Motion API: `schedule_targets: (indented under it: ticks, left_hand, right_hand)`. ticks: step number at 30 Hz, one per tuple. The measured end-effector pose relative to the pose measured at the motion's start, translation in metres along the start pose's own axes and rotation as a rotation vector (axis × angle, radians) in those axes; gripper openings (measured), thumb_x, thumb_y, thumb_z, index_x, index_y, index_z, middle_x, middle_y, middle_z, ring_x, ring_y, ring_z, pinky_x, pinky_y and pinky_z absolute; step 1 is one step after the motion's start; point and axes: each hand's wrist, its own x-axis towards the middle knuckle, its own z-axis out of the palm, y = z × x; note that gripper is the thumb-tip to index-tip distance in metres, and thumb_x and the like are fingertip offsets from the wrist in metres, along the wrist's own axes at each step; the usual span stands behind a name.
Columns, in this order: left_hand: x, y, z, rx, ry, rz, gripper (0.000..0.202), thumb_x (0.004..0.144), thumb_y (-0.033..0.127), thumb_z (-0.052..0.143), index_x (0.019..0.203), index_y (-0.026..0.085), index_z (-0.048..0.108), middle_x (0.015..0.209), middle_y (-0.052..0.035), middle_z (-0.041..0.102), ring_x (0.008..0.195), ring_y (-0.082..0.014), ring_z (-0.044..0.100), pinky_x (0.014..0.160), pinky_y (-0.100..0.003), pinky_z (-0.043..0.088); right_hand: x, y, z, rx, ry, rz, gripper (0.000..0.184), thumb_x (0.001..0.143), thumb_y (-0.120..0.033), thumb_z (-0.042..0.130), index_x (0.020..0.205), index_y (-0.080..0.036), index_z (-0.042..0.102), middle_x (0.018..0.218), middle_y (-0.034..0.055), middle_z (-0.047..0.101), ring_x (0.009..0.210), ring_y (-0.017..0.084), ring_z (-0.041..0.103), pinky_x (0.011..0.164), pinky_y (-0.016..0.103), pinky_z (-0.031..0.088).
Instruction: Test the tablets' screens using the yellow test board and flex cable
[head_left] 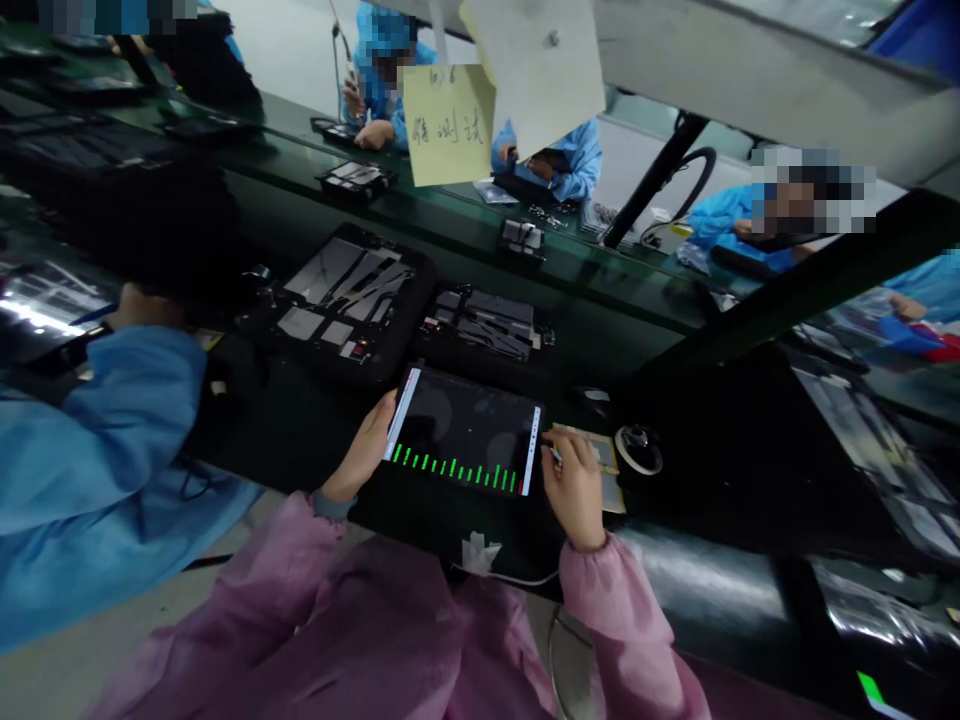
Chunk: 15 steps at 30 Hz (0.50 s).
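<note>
A tablet (466, 425) with a lit dark screen is in front of me, a row of green bars along its near side and pale strips at both ends. My left hand (365, 450) grips its left edge, fingers partly hidden behind it. Just off the right edge is my right hand (574, 480), its fingers curled together. Something small and pale shows at those fingertips, too small to name. Under and beside this hand lie yellow-edged cards or pads (611, 492). A white roll of tape (638, 450) sits to their right.
Opened devices with exposed insides lie on a black stack (337, 300) and another stack (484, 325) beyond the tablet. A co-worker's blue sleeve (142, 390) is at left. Yellow notes (450, 125) hang above. A dark slanted post (795, 290) crosses the right. Co-workers sit across the bench.
</note>
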Motion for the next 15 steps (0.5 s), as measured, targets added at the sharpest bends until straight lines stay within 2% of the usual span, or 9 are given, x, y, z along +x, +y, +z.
schedule_targets:
  ticks: [2, 4, 6, 9, 11, 13, 15]
  left_hand:
    - [-0.002, 0.004, -0.001, 0.028, -0.022, 0.053, 0.057, 0.091, 0.059, 0.034, 0.128, 0.022, 0.055, 0.138, -0.0043, 0.054, 0.132, -0.0214, 0.044, 0.113, -0.034, 0.028]
    - [-0.004, 0.009, -0.001, 0.053, -0.025, 0.072, 0.056, 0.092, 0.058, 0.032, 0.127, 0.022, 0.056, 0.137, -0.0037, 0.055, 0.132, -0.0205, 0.044, 0.113, -0.033, 0.027]
    - [-0.006, 0.013, -0.001, 0.067, -0.014, 0.075, 0.056, 0.092, 0.057, 0.031, 0.127, 0.021, 0.056, 0.138, -0.0039, 0.055, 0.132, -0.0201, 0.043, 0.113, -0.032, 0.027]
    - [-0.007, 0.015, 0.000, 0.077, -0.010, 0.093, 0.054, 0.093, 0.054, 0.031, 0.126, 0.021, 0.057, 0.136, -0.0040, 0.056, 0.132, -0.0202, 0.044, 0.112, -0.032, 0.029]
    - [-0.007, 0.015, 0.000, 0.083, -0.009, 0.102, 0.053, 0.093, 0.053, 0.030, 0.126, 0.021, 0.057, 0.135, -0.0042, 0.057, 0.130, -0.0206, 0.045, 0.111, -0.033, 0.031]
    - [-0.006, 0.014, 0.000, 0.087, -0.013, 0.108, 0.053, 0.093, 0.052, 0.030, 0.125, 0.020, 0.057, 0.134, -0.0048, 0.058, 0.129, -0.0208, 0.047, 0.111, -0.034, 0.032]
    - [-0.006, 0.013, -0.001, 0.085, -0.018, 0.106, 0.053, 0.093, 0.053, 0.030, 0.125, 0.020, 0.057, 0.135, -0.0053, 0.057, 0.129, -0.0207, 0.047, 0.111, -0.033, 0.032]
  right_hand:
    - [-0.006, -0.025, 0.006, -0.004, 0.028, -0.186, 0.026, 0.090, -0.020, 0.046, 0.110, -0.020, 0.064, 0.116, 0.0116, 0.059, 0.108, 0.027, 0.052, 0.094, 0.046, 0.044]
    - [-0.013, -0.051, 0.016, 0.029, -0.055, -0.352, 0.030, 0.089, -0.019, 0.050, 0.116, -0.022, 0.062, 0.126, 0.0109, 0.055, 0.116, 0.027, 0.048, 0.097, 0.047, 0.043]
    - [-0.017, -0.073, 0.029, 0.046, -0.115, -0.436, 0.033, 0.088, -0.021, 0.053, 0.120, -0.023, 0.061, 0.135, 0.0106, 0.048, 0.125, 0.029, 0.041, 0.099, 0.049, 0.041]
    - [-0.019, -0.095, 0.046, 0.035, -0.124, -0.439, 0.036, 0.087, -0.027, 0.056, 0.123, -0.023, 0.060, 0.144, 0.0107, 0.040, 0.132, 0.033, 0.033, 0.103, 0.054, 0.036]
    - [-0.017, -0.103, 0.049, 0.028, -0.112, -0.431, 0.036, 0.086, -0.029, 0.057, 0.122, -0.023, 0.060, 0.146, 0.0108, 0.038, 0.133, 0.034, 0.032, 0.104, 0.056, 0.033]
    - [-0.016, -0.103, 0.046, 0.053, -0.091, -0.427, 0.035, 0.086, -0.028, 0.056, 0.121, -0.023, 0.060, 0.145, 0.0103, 0.039, 0.132, 0.033, 0.033, 0.105, 0.056, 0.033]
    - [-0.016, -0.093, 0.037, 0.092, -0.047, -0.391, 0.035, 0.088, -0.023, 0.053, 0.122, -0.023, 0.058, 0.140, 0.0098, 0.044, 0.129, 0.031, 0.037, 0.103, 0.053, 0.036]
